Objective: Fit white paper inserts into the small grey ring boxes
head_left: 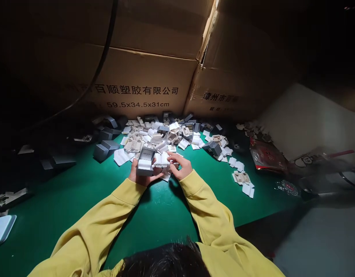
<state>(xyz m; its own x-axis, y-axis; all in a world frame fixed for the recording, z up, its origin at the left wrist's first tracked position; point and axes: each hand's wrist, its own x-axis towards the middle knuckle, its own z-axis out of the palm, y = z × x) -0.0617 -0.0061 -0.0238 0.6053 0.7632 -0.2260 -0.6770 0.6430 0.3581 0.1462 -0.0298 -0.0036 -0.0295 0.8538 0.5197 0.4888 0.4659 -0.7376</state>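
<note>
Dark hair (166,263), held grey box (144,167), heaped white pieces (133,144), cartons (148,73) behind

Green table (154,215), yellow sleeves (96,215), grey box (145,162); white-and-beige slips (133,145); far, brown, black-lettered cartons (148,73); right, reddish packet (267,154).

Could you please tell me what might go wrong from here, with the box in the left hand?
The left hand holds the grey box, which might slip if the grip loosens. The right hand is at a white piece beside the box; careless pressure could bend it. The crowded pile just beyond could scatter if either hand brushes it.
</note>
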